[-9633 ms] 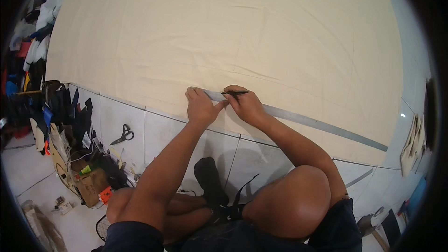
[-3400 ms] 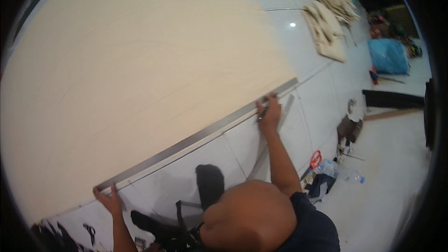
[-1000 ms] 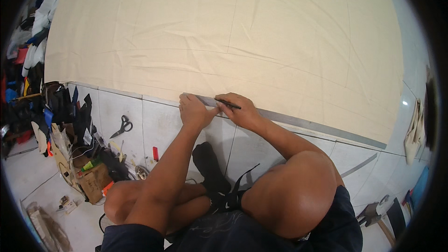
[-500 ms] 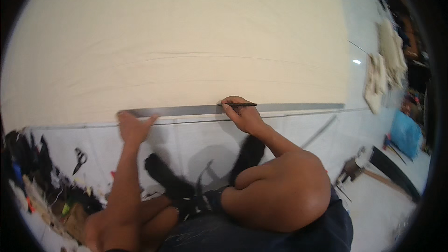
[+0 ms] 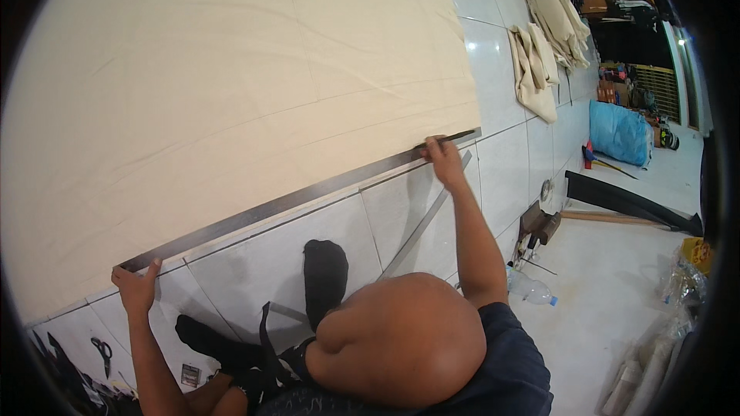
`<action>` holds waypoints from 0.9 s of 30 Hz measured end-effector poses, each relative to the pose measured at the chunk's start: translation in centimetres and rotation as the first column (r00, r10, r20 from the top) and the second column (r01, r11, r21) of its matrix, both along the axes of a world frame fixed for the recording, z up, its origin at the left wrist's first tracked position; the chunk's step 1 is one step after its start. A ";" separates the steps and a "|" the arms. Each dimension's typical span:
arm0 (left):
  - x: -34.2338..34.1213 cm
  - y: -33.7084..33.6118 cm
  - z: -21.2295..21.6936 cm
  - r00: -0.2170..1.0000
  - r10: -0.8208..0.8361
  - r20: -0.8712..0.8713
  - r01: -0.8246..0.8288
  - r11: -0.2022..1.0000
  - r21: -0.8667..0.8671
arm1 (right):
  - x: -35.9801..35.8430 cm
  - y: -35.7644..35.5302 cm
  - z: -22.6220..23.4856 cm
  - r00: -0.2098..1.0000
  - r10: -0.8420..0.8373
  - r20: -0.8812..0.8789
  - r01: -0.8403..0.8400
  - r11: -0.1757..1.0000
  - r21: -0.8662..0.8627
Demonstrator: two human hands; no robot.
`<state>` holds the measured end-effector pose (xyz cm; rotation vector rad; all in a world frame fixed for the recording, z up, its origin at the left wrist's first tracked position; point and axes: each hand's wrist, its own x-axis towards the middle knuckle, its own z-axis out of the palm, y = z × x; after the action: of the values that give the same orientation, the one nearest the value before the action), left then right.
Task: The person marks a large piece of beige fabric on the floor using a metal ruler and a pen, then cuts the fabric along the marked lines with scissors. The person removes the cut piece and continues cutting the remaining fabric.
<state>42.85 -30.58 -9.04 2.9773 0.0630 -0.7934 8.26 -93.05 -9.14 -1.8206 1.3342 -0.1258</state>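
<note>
- So, left hand (image 5: 135, 290) is spread, thumb apart from fingers, touching the metal ruler's (image 5: 339, 178) left end
- right hand (image 5: 444, 163) grips a black pen (image 5: 460, 136) near its right end
- ruler lies along the cream fabric's (image 5: 193, 108) near edge

I wear the head camera on my head, as the left unit of a side-by-side fisheye pair. It faces downward and covers my left hand (image 5: 136, 286) and right hand (image 5: 442, 162). My bent knee (image 5: 405, 339) sits closest to the lens; toward the right, coverage extends across the floor (image 5: 593, 270).
</note>
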 end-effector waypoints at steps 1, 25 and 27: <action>-0.1 -0.1 0.2 1.000 0.000 -0.011 0.000 1.000 -0.003 | -1.1 -1.5 -0.1 0.998 -0.039 0.049 0.040 0.999 -0.008; 0.5 0.1 0.3 0.999 -0.009 -0.051 0.011 0.999 0.041 | -7.0 -15.6 -1.7 0.851 -0.505 0.145 0.523 0.788 -0.326; 0.6 0.2 0.3 0.997 -0.007 -0.072 0.010 0.999 0.040 | -7.0 -15.6 -1.7 0.847 -0.514 0.136 0.527 0.775 -0.349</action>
<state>43.49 -30.38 -8.70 2.9879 0.0710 -0.9114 1.23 -108.63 -10.84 -1.6780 1.8635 -0.7557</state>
